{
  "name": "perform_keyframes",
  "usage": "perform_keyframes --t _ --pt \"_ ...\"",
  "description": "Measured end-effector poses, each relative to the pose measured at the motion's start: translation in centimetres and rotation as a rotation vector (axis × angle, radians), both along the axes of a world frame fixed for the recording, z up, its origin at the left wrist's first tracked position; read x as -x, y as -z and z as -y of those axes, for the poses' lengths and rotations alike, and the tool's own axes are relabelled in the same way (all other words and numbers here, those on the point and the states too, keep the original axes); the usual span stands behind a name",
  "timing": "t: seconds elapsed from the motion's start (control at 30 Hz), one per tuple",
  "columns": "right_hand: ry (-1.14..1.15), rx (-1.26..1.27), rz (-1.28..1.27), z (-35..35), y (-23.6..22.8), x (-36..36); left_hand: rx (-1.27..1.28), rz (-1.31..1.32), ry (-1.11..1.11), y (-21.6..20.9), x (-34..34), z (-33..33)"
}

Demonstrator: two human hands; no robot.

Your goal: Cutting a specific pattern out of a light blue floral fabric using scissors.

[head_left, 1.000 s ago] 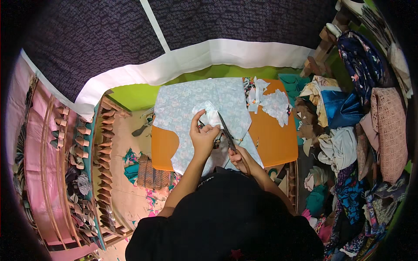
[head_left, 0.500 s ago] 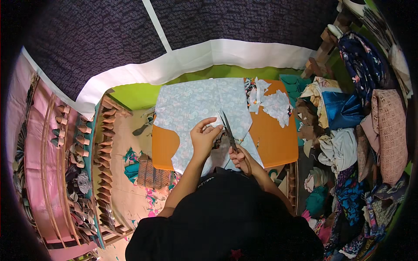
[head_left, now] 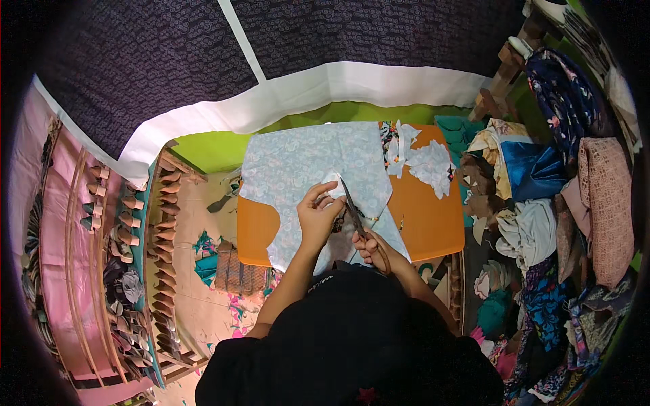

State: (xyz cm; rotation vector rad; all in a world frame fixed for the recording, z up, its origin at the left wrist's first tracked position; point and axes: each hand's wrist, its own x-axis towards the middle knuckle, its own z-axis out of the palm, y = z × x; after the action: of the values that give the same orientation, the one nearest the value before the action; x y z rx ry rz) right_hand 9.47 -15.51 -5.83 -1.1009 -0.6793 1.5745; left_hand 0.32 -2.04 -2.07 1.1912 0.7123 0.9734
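Observation:
A large pale blue patterned cloth (head_left: 311, 152) lies spread over an orange table (head_left: 440, 227). My left hand (head_left: 318, 215) is above it, thumb and fingers pinching a small white piece of fabric (head_left: 336, 191). In my right hand (head_left: 370, 247) are large dark scissors (head_left: 353, 213), the fingers wrapped round the handles. The blades point away from me and lie along the right side of the white piece, close to my left fingertips. Under my hands, a fold shows dark flowered fabric, partly hidden.
White-backed scraps (head_left: 429, 167) lie at the table's right end. Piled fabrics (head_left: 528, 230) crowd the right side. At the left stands a rack of wooden shoe lasts (head_left: 164, 254). Offcuts and a brown patterned bundle (head_left: 238, 269) are on the floor. A dark curtain (head_left: 379, 40) hangs ahead.
The scissor blades, slightly apart before, have come together and their tips have shifted a little left against the white piece. My left hand has barely moved.

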Motion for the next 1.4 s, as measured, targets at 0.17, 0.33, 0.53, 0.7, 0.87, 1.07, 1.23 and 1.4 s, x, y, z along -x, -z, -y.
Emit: perform_keyframes --t 0.17,0.33,0.53,0.7,0.87,1.07,1.23,1.4 --pt "0.042 -0.007 -0.016 -0.2 0.2 -0.1 0.026 -0.069 0.015 -0.8 0.0 0.2" --pt "0.065 0.000 -0.065 -0.4 0.6 -0.3 0.017 -0.066 0.044 -1.0 -0.1 0.4" --pt "0.068 0.060 -0.134 -0.4 0.8 -0.5 -0.050 -0.084 0.041 -1.0 -0.3 0.3" --pt "0.088 0.111 -0.192 -0.6 0.8 -0.5 -0.071 -0.091 0.023 -0.8 -0.3 0.2" --pt "0.069 0.056 -0.068 -0.9 1.0 -0.6 -0.017 -0.093 0.030 -1.1 -0.3 0.2" --pt "0.056 0.008 -0.032 -0.7 1.2 -0.5 -0.047 -0.087 0.029 -0.6 -0.5 0.1" --pt "0.077 0.054 -0.085 -0.8 -0.7 -0.4 -0.097 -0.091 0.038 -0.4 -0.5 -0.1" --pt "0.045 0.093 -0.085 -0.8 -0.9 -0.7 -0.114 -0.089 0.053 -0.2 -0.5 -0.1"
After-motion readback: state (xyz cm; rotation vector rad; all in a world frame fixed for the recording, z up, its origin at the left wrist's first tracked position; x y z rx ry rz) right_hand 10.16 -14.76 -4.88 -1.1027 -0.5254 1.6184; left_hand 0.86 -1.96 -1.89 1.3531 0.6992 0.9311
